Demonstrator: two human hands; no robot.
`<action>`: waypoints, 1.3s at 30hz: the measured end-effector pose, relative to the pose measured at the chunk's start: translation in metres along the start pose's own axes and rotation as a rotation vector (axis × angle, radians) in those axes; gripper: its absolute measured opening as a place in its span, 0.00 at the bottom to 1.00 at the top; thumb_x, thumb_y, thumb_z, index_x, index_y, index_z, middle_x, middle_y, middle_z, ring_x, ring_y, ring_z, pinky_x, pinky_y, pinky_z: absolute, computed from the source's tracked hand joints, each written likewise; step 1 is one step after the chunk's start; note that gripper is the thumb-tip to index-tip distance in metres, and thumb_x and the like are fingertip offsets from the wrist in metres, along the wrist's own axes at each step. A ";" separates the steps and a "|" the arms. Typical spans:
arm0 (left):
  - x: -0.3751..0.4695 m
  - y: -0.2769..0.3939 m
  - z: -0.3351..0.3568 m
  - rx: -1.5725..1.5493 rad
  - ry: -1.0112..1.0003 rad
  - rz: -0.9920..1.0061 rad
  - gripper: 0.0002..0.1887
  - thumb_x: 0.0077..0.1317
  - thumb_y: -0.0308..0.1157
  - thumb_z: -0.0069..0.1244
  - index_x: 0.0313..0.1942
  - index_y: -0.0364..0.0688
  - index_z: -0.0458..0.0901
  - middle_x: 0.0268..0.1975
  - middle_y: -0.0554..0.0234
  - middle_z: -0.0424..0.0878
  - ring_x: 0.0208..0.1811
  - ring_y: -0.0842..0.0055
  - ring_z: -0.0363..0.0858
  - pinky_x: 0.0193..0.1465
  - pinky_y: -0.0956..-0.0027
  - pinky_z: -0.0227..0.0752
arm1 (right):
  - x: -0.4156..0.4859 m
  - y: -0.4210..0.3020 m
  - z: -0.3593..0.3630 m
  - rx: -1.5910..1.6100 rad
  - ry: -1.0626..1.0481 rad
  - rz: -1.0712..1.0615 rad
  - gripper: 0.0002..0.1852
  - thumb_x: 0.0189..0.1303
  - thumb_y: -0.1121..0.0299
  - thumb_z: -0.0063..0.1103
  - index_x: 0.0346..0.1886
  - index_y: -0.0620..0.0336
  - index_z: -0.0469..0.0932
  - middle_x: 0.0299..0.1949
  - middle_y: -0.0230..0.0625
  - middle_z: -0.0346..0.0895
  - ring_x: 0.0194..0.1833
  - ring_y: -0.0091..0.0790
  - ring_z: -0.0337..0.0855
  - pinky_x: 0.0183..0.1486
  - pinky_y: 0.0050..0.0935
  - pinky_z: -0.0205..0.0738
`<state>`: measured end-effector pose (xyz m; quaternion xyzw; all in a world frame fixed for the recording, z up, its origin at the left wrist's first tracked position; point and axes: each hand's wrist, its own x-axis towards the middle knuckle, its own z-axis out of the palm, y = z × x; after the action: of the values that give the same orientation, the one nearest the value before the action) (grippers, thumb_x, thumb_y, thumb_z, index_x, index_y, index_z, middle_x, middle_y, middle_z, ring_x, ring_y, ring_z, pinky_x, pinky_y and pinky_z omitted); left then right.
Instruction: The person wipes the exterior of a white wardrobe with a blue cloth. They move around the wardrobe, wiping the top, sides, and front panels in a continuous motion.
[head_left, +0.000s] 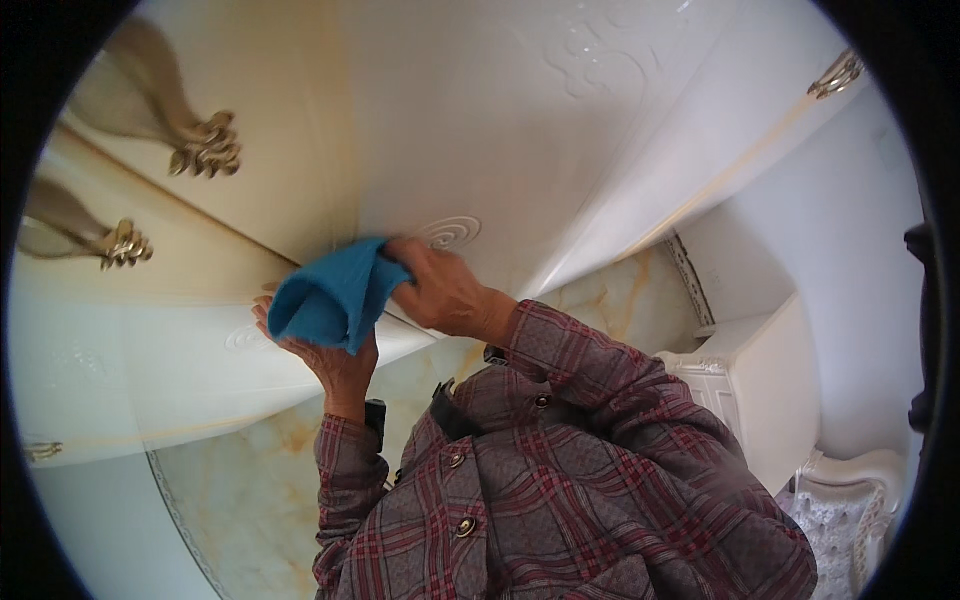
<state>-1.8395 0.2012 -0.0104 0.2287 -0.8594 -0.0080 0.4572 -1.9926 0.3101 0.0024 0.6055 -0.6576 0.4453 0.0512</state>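
Observation:
A blue cloth (326, 292), folded over on itself, is held between both hands in front of a glossy cream wardrobe door (465, 135). My right hand (446, 289) pinches the cloth's right edge between thumb and fingers, close to a raised spiral ornament (454, 232) on the door. Under and behind the cloth, my left hand (337, 364) supports it from the left. Its fingertips show past the cloth's left edge, while its palm is mostly hidden.
Ornate gold handles (206, 146) flank the door seam at left, with another handle (836, 75) at upper right. Below is a marbled floor (247, 487). A white carved cabinet (772, 390) and a tufted white chair (836, 525) stand at right.

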 end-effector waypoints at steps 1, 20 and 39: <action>0.004 -0.001 0.001 -0.016 -0.051 -0.043 0.43 0.59 0.42 0.55 0.69 0.38 0.49 0.71 0.36 0.40 0.72 0.37 0.37 0.69 0.35 0.38 | 0.002 -0.003 -0.002 -0.248 0.010 -0.278 0.18 0.55 0.66 0.54 0.45 0.67 0.74 0.52 0.54 0.72 0.46 0.56 0.77 0.46 0.47 0.75; 0.013 0.000 0.005 0.460 -0.197 0.131 0.52 0.56 0.56 0.58 0.69 0.36 0.46 0.71 0.31 0.34 0.71 0.32 0.33 0.68 0.33 0.42 | -0.081 0.077 -0.056 0.334 0.320 0.899 0.15 0.49 0.65 0.66 0.30 0.68 0.74 0.28 0.51 0.75 0.29 0.46 0.76 0.35 0.39 0.70; 0.008 -0.065 -0.029 0.426 -0.215 0.234 0.48 0.57 0.50 0.59 0.68 0.36 0.50 0.71 0.42 0.42 0.73 0.43 0.36 0.68 0.36 0.40 | -0.094 0.083 0.034 0.856 0.475 1.313 0.04 0.49 0.76 0.64 0.26 0.66 0.78 0.26 0.34 0.75 0.29 0.30 0.73 0.32 0.30 0.67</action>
<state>-1.7951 0.1457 -0.0014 0.2167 -0.9059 0.2016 0.3027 -2.0215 0.3474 -0.1181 -0.0463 -0.6230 0.7134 -0.3173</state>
